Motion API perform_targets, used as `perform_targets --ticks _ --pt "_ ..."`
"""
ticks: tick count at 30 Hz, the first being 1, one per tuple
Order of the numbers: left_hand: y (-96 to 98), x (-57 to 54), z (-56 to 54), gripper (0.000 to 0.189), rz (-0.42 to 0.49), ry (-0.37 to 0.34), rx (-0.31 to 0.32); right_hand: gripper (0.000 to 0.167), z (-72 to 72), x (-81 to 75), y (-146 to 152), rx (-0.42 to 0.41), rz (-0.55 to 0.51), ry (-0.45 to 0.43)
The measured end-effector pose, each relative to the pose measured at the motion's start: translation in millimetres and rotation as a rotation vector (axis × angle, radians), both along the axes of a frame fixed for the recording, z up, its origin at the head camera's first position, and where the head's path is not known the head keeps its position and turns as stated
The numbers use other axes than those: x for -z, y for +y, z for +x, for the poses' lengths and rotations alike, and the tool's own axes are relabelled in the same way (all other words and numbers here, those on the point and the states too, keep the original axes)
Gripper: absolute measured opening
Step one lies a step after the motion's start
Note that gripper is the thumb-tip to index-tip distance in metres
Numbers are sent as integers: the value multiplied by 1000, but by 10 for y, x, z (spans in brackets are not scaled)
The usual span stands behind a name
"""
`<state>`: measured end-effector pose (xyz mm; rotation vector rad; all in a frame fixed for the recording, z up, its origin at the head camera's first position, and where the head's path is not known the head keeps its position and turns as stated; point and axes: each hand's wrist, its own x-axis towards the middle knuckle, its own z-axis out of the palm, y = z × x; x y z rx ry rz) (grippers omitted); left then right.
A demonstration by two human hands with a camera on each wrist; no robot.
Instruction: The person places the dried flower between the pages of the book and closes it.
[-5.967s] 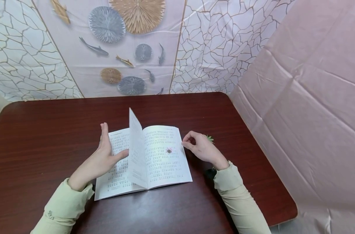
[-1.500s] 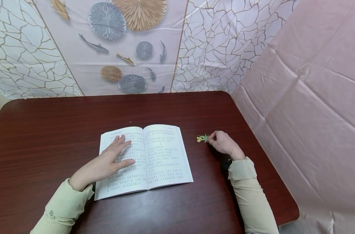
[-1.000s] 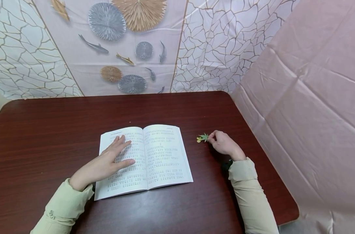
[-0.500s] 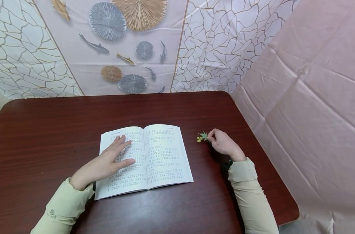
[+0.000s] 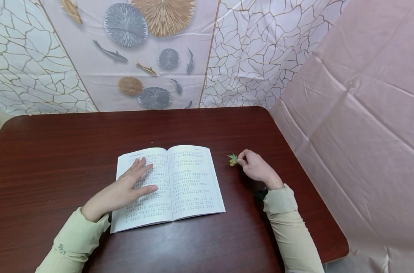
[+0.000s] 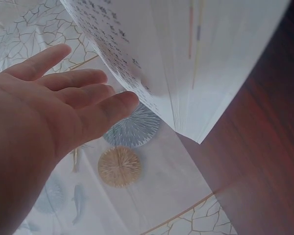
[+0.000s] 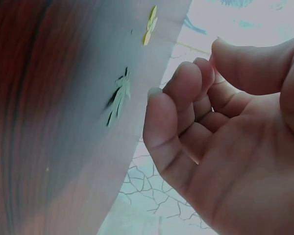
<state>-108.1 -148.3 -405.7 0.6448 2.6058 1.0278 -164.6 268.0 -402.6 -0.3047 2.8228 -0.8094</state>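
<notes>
Green leaf (image 5: 232, 156) right of the open book (image 5: 194, 182), beside the right hand (image 5: 256, 167).
Its fingers curl inward, whether pinching the leaf I cannot tell; the left hand (image 5: 119, 191) spreads over the left page (image 5: 161, 172).

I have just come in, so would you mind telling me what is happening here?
A person's left hand is spread over the left page of an open book on the table. To the right of the book, the right hand is at a green leaf and a yellow piece; whether it holds either is unclear.
</notes>
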Motion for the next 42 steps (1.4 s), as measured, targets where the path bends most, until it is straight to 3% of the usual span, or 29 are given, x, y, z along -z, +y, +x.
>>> perform_targets --ticks 42 --pt "-17 3 4 86 -5 -13 -5 7 126 -4 -480 -115 -19 2"
